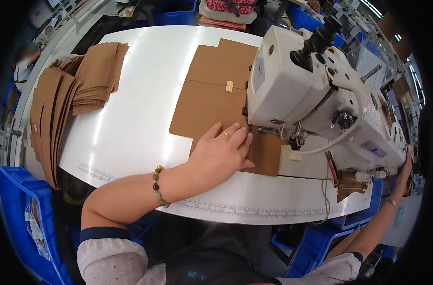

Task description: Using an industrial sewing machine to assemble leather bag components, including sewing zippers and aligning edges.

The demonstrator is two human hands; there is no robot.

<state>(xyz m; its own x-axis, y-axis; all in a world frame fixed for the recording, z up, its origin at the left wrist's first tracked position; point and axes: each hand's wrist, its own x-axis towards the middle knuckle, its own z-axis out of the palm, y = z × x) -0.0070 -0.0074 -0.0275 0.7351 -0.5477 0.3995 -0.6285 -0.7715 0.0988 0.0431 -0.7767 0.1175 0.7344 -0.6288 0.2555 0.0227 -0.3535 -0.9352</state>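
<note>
Brown panel point(209, 107), flat, step-notched edges, small cream label point(230, 86).

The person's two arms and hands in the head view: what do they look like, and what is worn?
The left hand is bare, with a slim gold-coloured ring and a beaded bracelet in dark, greenish and gold tones. The right hand is small at the edge; a pale metallic-looking band circles that wrist. Both short sleeves are whitish, dark-specked, with dark cuffs.

A white tabletop point(140, 137) bears stacked brown sheets point(95, 76) by its left edge, a notched brown panel point(207, 107) and a white sewing machine point(295, 83).
</note>
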